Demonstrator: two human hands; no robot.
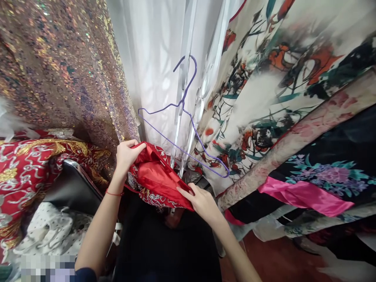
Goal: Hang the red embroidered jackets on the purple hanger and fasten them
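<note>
Between my hands stretches a red satin-lined garment with silver and gold embroidery on its outer side; its opening faces me. My left hand is closed on its upper left edge, thumb on top. At the lower right edge, my right hand pinches the fabric. Just beyond the garment, a purple wire hanger hangs tilted by a white metal bar, with nothing on it. The garment's lower part, over my dark lap, is partly hidden.
A sequined gold cloth hangs at the left. Below it lie a red embroidered garment, a black bag-like item and white dotted fabric. Floral cloths and a pink satin strip hang at the right above a reddish floor.
</note>
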